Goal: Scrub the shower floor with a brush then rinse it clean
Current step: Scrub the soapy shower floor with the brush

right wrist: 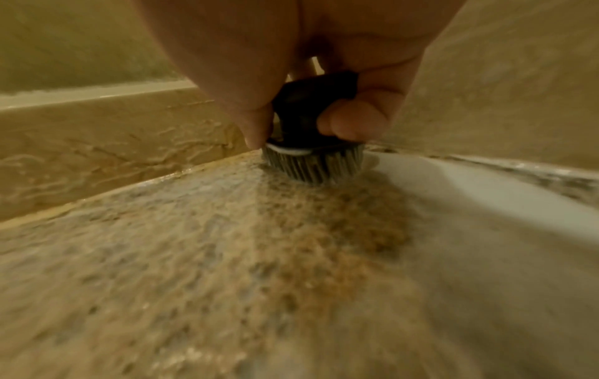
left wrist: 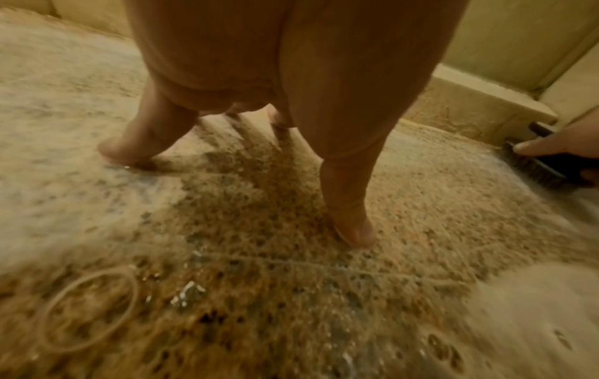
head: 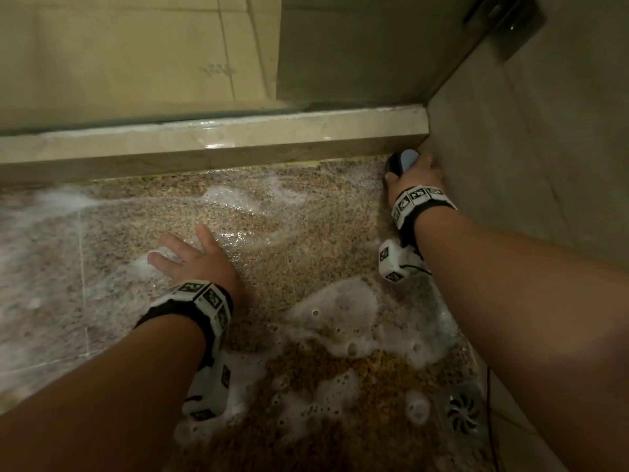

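The speckled shower floor (head: 299, 233) is wet and patched with white soap foam (head: 354, 311). My right hand (head: 413, 173) grips a dark scrub brush (head: 401, 161) with a blue-grey top, pressed into the far right corner where the curb meets the wall. In the right wrist view the brush (right wrist: 312, 161) stands bristles-down on the floor (right wrist: 227, 256), my fingers (right wrist: 353, 123) curled round its black handle. My left hand (head: 190, 253) lies flat on the wet floor with fingers spread. In the left wrist view my fingertips (left wrist: 353, 230) press the floor (left wrist: 259, 295), and the brush (left wrist: 531, 164) shows at the right edge.
A stone curb (head: 211, 144) runs across the far side, with a glass panel above it. A tiled wall (head: 531, 148) closes the right side. A metal floor drain (head: 463, 413) sits near the bottom right, next to foam. A thin ring (left wrist: 90, 310) lies on the floor.
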Demonstrator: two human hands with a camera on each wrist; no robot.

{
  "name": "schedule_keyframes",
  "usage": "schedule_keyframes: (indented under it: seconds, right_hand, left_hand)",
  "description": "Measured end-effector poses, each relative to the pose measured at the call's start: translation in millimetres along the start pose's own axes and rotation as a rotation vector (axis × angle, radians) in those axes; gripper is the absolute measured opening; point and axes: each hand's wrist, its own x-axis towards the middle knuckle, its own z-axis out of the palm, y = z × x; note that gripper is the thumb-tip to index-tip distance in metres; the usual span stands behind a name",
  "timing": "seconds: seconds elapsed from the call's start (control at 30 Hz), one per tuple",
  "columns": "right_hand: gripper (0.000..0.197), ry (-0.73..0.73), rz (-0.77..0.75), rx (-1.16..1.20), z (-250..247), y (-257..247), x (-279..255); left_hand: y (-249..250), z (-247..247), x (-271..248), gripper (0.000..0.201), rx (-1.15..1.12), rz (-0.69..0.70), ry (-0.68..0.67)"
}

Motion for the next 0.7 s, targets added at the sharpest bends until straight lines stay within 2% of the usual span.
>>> schedule_keyframes:
  seconds: [0.1, 0.23, 0.3, 0.4, 0.57, 0.7]
  right_hand:
    - [0.069, -0.003, -0.087, 0.008, 3.8, -11.8, -7.1]
    - [0.072, -0.118, -0.370, -0.052, 33.7, -36.6, -56.4]
    - [0.071, -0.118, -0.447, -0.105, 42.0, -37.8, -69.7]
    - [0.072, -0.121, -0.397, -0.129, 30.4, -25.9, -43.0]
    - [0.074, 0.004, -0.238, -0.294, -0.2, 0.7, 16.6]
    - [0.074, -0.011, -0.146, -0.340, -1.4, 11.8, 23.7]
  left_hand:
    - [1.8, -0.4, -0.6, 0.154, -0.036, -0.015, -0.013]
    - [0.9, 0.0, 0.7, 0.156, -0.081, -0.023, -0.011]
    - [0.6, 0.8, 0.7, 0.155, -0.089, -0.023, -0.010]
    - [-0.2, 2.9, 1.1, 0.144, -0.034, -0.016, 0.012]
    - [-2.1, 1.1, 3.0, 0.155, -0.089, -0.028, -0.031]
    - [-0.9, -0.3, 3.5, 0.160, -0.107, -0.028, -0.049]
